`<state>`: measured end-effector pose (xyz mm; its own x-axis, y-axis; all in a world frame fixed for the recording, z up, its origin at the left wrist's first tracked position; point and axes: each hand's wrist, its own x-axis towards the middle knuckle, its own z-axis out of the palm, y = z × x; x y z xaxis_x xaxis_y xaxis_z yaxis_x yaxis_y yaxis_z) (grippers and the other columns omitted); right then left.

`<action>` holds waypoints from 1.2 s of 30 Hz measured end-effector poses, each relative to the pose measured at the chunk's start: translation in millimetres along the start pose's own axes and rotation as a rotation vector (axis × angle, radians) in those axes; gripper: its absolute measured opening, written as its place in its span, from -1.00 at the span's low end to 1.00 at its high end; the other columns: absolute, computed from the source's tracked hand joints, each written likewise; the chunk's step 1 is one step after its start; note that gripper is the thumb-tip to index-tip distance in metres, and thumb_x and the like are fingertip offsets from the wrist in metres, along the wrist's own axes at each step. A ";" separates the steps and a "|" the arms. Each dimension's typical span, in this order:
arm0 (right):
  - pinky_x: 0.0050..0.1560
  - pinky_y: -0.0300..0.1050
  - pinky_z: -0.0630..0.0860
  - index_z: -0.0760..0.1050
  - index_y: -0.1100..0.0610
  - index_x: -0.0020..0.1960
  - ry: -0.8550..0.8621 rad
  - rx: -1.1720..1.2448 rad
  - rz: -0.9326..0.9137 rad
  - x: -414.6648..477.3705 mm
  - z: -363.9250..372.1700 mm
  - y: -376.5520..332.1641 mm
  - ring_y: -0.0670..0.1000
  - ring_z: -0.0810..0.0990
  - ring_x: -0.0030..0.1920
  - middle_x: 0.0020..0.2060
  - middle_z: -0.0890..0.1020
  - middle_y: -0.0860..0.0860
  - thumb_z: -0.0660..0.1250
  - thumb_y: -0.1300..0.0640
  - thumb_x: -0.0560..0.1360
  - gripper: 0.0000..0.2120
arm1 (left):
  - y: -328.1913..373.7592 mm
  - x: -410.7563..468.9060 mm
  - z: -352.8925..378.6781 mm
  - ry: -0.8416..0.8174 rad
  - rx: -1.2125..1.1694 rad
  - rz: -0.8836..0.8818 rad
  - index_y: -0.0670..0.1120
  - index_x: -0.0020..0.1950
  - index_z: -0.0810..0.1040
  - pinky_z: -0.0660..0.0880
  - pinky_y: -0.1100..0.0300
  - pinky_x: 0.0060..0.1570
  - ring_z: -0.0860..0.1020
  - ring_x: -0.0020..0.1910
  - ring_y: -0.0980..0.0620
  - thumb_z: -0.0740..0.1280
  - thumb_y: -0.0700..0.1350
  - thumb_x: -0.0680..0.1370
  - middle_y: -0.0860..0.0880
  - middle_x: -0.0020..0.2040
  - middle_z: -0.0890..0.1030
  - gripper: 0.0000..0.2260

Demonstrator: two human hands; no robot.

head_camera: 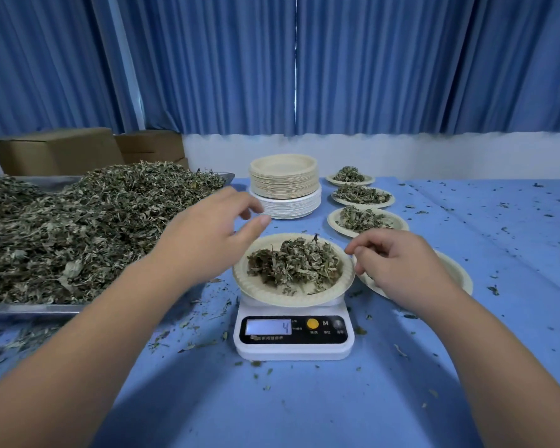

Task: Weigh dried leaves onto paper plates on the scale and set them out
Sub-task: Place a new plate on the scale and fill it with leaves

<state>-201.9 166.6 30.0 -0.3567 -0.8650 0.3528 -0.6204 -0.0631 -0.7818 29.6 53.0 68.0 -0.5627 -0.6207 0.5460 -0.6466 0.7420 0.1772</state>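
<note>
Head cam: the plate [240, 276] of leaves [295, 263] sits on the scale [293, 349], overhanging it. The left hand [207, 227] hovers loose and empty by the rim. The right hand [398, 266] is curled at the other edge, can't tell if it's pinching anything. One nudge could tip it or skew the reading.

The person's left hand [207, 227] and right hand [398, 266] are bare, and both forearms [88, 344] are uncovered as far as the view shows.
</note>
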 end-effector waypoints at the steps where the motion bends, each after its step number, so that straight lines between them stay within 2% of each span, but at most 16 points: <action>1: -0.55 -0.33 0.32 0.59 -0.10 -0.28 0.001 -0.003 -0.005 -0.2 0.3 -0.4 -0.13 0.36 -0.54 -0.39 0.63 -0.04 0.26 0.23 0.49 -0.70 | -9.2 -5.7 -0.3 0.008 0.011 -0.044 0.11 0.10 0.52 0.45 0.10 -0.02 0.43 -0.09 0.16 0.10 0.22 0.53 0.17 -0.03 0.46 -0.68; 5: -0.55 -0.36 0.31 0.59 -0.10 -0.27 0.007 -0.001 -0.015 -2.0 3.0 -3.2 -0.14 0.38 -0.55 -0.41 0.63 -0.08 0.24 0.24 0.49 -0.69 | -42.4 -31.5 6.7 0.062 0.017 -0.230 0.01 0.02 0.58 0.44 0.07 0.02 0.47 -0.05 0.04 0.24 0.04 0.58 0.05 -0.04 0.50 -0.82; 8: -0.57 -0.36 0.29 0.60 -0.09 -0.25 0.020 -0.014 -0.013 -2.8 4.9 -4.9 -0.15 0.36 -0.57 -0.41 0.63 -0.09 0.25 0.24 0.49 -0.70 | -58.5 -40.3 4.6 0.120 0.026 -0.337 0.03 -0.06 0.59 0.43 0.08 -0.11 0.48 -0.13 -0.01 0.24 0.05 0.58 0.04 -0.10 0.50 -0.83; 10: -0.59 -0.37 0.27 0.61 -0.08 -0.24 0.045 -0.018 -0.017 -3.7 4.8 -5.6 -0.15 0.35 -0.58 -0.40 0.63 -0.08 0.26 0.24 0.50 -0.71 | -68.9 -41.1 0.8 0.122 0.064 -0.403 0.05 -0.05 0.57 0.38 0.11 -0.18 0.46 -0.17 -0.01 0.21 0.10 0.58 0.04 -0.11 0.49 -0.81; 12: -0.57 -0.39 0.28 0.62 -0.08 -0.25 0.072 -0.015 -0.022 -4.3 4.5 -6.2 -0.15 0.36 -0.55 -0.40 0.63 -0.06 0.27 0.25 0.49 -0.71 | -77.4 -41.4 2.0 -0.018 0.122 -0.505 0.03 0.06 0.57 0.41 0.10 -0.18 0.48 -0.14 -0.04 0.17 0.18 0.58 -0.02 -0.05 0.51 -0.70; 14: -0.56 -0.41 0.27 0.62 -0.07 -0.25 0.081 -0.025 -0.020 -4.1 5.0 -6.2 -0.17 0.36 -0.56 -0.40 0.63 -0.03 0.27 0.25 0.49 -0.71 | -80.1 -42.3 8.0 -0.230 0.175 -0.600 -0.02 0.21 0.52 0.46 0.08 -0.08 0.51 -0.02 -0.11 0.11 0.28 0.57 -0.09 0.04 0.54 -0.54; 16: -0.55 -0.42 0.27 0.62 -0.06 -0.25 0.075 -0.049 -0.013 -3.8 5.7 -5.8 -0.17 0.35 -0.57 -0.40 0.63 -0.02 0.27 0.26 0.49 -0.71 | -77.9 -43.5 13.2 -0.361 0.180 -0.663 -0.05 0.30 0.46 0.45 0.06 0.02 0.50 0.11 -0.15 0.06 0.35 0.56 -0.13 0.17 0.55 -0.43; 19: -0.56 -0.43 0.26 0.62 -0.07 -0.24 0.075 -0.076 0.000 -4.2 6.6 -5.1 -0.17 0.34 -0.58 -0.40 0.64 -0.04 0.27 0.25 0.49 -0.72 | -74.3 -43.9 14.4 -0.353 0.172 -0.673 -0.06 0.30 0.45 0.48 0.05 0.06 0.49 0.04 -0.13 0.05 0.36 0.55 -0.10 0.16 0.55 -0.41; 24: -0.56 -0.41 0.27 0.62 -0.07 -0.23 0.072 -0.085 0.014 -4.9 6.5 -5.2 -0.17 0.36 -0.57 -0.40 0.64 -0.08 0.26 0.24 0.49 -0.72 | -66.4 -46.0 4.4 -0.235 0.287 -0.599 -0.08 0.15 0.52 0.55 -0.01 -0.01 0.52 -0.05 -0.14 0.08 0.25 0.59 -0.06 -0.11 0.55 -0.54; 27: -0.55 -0.39 0.29 0.62 -0.08 -0.23 0.068 -0.088 0.013 -4.5 6.5 -4.8 -0.16 0.36 -0.56 -0.41 0.63 -0.09 0.25 0.24 0.49 -0.72 | -69.9 -46.2 -4.4 -0.139 0.338 -0.618 -0.07 0.10 0.55 0.52 0.01 -0.06 0.51 -0.06 -0.18 0.06 0.16 0.62 -0.12 -0.06 0.56 -0.60; 30: -0.55 -0.37 0.30 0.62 -0.07 -0.23 0.069 -0.071 0.015 -3.6 7.0 -3.9 -0.15 0.35 -0.55 -0.42 0.62 -0.09 0.26 0.25 0.49 -0.71 | -84.2 -47.2 -9.2 -0.222 0.313 -0.657 -0.06 0.13 0.57 0.53 -0.01 -0.02 0.52 -0.03 -0.19 0.14 0.03 0.62 -0.14 0.04 0.57 -0.72; 33: -0.54 -0.35 0.32 0.62 -0.09 -0.24 0.063 -0.072 0.012 -3.2 6.9 -3.2 -0.12 0.36 -0.53 -0.43 0.62 -0.09 0.26 0.24 0.49 -0.70 | -92.9 -48.9 -10.3 -0.376 0.331 -0.667 0.00 0.18 0.58 0.53 0.01 0.05 0.52 0.06 -0.17 0.25 0.02 0.58 -0.09 0.11 0.58 -0.77; 36: -0.53 -0.31 0.34 0.62 -0.11 -0.25 0.062 -0.085 0.012 -3.2 6.5 -3.0 -0.11 0.37 -0.52 -0.42 0.62 -0.11 0.26 0.23 0.49 -0.70 | -90.9 -48.9 -9.5 -0.443 0.331 -0.664 0.06 0.26 0.54 0.36 0.13 -0.11 0.50 0.12 -0.12 0.26 -0.08 0.56 -0.04 0.21 0.55 -0.72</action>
<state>-194.3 166.3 27.9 -0.4055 -0.8326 0.3772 -0.6717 -0.0085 -0.7408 120.8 18.3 33.0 -0.1200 -0.9922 0.0323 -0.9907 0.1218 0.0613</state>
